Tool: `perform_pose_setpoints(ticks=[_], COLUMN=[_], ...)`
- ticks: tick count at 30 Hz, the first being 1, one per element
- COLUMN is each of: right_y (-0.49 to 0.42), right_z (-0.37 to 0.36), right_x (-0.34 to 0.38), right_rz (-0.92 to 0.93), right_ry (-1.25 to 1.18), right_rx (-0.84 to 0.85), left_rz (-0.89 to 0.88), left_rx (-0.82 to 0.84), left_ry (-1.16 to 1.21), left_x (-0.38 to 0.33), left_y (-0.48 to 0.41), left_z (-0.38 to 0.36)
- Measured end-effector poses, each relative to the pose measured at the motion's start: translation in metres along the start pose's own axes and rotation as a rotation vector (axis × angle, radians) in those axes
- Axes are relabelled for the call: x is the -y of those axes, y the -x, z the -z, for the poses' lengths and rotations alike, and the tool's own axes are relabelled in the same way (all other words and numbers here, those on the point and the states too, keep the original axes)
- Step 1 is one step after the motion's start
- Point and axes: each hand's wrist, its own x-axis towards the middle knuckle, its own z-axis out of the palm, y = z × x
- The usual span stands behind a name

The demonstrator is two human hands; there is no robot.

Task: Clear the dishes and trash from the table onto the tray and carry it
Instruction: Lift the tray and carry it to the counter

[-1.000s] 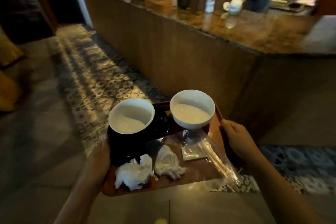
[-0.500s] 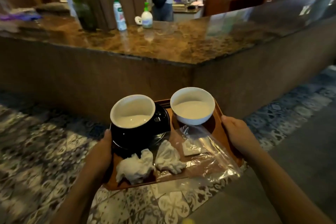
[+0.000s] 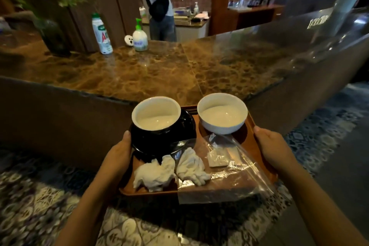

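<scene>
You've turned square to the brown marble counter (image 3: pixel 127 74) since a moment ago; your left hand (image 3: pixel 117 152) and right hand (image 3: pixel 273 148) grip the loaded brown wooden tray (image 3: pixel 257 132), held just before it, ready for setting down.

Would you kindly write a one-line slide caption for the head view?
Both hands, left hand and right hand, carry the wooden tray of two cups, crumpled napkins and plastic wrapper toward a marble counter.

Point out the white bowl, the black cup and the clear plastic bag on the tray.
white bowl (image 3: pixel 222 114), head view, inner bottom.
black cup (image 3: pixel 148 136), head view, dark outer wall.
clear plastic bag (image 3: pixel 237 177), head view, flat middle of the film.
</scene>
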Motion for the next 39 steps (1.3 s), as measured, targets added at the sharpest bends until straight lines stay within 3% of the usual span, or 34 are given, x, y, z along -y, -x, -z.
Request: perform_pose_setpoints(ticks=[25,33,39], right_y=[-0.278,-0.315,-0.327], right_z=[-0.102,-0.125,-0.136], right_x=[0.062,0.058,0.059], right_rz=[0.004,0.042,0.015], right_ry=[0.101,0.350,0.587], right_rx=[-0.124,-0.193,-0.276], left_rz=[-0.121,-0.034,-0.113], left_rx=[0.007,0.107,0.154], left_ry=[-0.063,-0.148,-0.342], left_x=[-0.066,-0.062,-0.061], left_y=[-0.320,-0.364,-0.384], left_z=[-0.038,-0.045,-0.037])
